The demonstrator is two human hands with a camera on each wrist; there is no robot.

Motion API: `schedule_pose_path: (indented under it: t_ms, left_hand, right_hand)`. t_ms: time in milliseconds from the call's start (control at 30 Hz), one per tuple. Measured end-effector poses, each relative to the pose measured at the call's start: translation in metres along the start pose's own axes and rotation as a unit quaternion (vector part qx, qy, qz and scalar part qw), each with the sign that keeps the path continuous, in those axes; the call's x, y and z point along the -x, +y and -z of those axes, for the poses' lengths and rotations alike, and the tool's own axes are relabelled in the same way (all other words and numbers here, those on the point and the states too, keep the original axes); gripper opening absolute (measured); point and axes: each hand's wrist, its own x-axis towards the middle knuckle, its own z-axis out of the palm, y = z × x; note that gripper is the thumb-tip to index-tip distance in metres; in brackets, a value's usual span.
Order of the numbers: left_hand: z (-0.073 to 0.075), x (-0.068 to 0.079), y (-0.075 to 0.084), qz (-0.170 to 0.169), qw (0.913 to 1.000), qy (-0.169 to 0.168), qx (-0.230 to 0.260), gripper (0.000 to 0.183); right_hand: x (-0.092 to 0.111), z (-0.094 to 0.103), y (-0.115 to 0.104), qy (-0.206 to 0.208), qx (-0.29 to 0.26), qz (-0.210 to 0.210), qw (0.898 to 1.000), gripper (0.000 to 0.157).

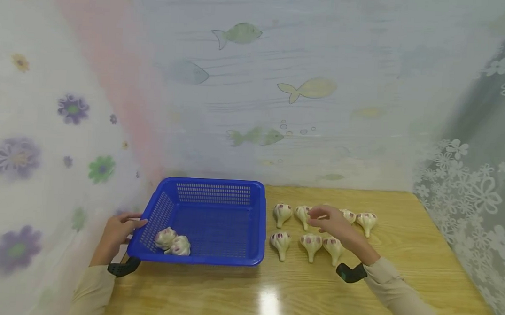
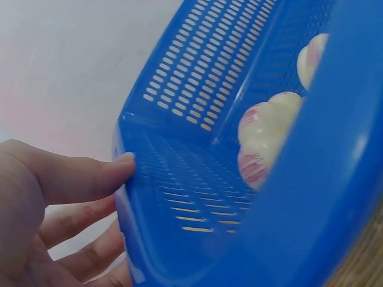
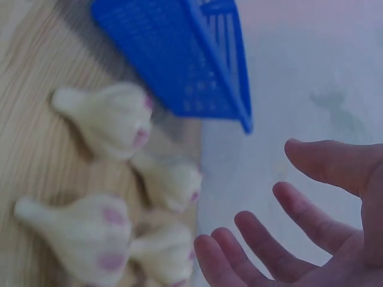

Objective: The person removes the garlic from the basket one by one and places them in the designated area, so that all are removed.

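A blue plastic basket (image 1: 197, 259) stands on the left of the table, with two garlic bulbs (image 1: 180, 245) in its near left corner. My left hand (image 1: 117, 232) grips the basket's left rim; in the left wrist view the thumb (image 2: 90, 176) lies on the rim and the fingers are behind the outer wall. Right of the basket, several white-and-purple garlic bulbs (image 1: 310, 245) lie in two rows. Over these rows hovers my right hand (image 1: 336, 227), hiding part of the back row. Its fingers (image 3: 263, 245) are spread and hold nothing in the right wrist view.
The wooden table (image 1: 204, 296) meets a back wall (image 1: 238, 105) painted with fish. A flowered wall (image 1: 35, 190) rises close by the left hand. On the right, a panel with white flowers (image 1: 483, 205) runs along the table's edge.
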Motion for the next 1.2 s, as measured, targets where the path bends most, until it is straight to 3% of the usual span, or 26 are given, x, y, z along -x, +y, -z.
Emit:
schedule_pose_path:
  t_ms: [100, 533, 800, 1200]
  left_hand:
    - [0.001, -0.001, 0.001, 0.003, 0.9999, -0.015, -0.002, 0.06]
    - [0.001, -0.002, 0.005, 0.01, 0.9998, -0.014, -0.01, 0.055]
    - [0.003, -0.001, 0.004, 0.01, 0.9999, -0.01, 0.003, 0.054]
    - [-0.002, 0.0, 0.01, 0.018, 0.9993, 0.017, 0.029, 0.051]
  right_hand:
    - [-0.009, -0.013, -0.013, -0.026, -0.011, 0.012, 1.0, 0.04]
    - [-0.053, -0.079, -0.056, -0.111, -0.041, 0.037, 0.992, 0.035]
    - [-0.082, -0.119, -0.072, -0.165, -0.059, 0.021, 0.984, 0.028]
    - [-0.123, -0.18, -0.08, -0.175, -0.043, -0.013, 0.984, 0.029]
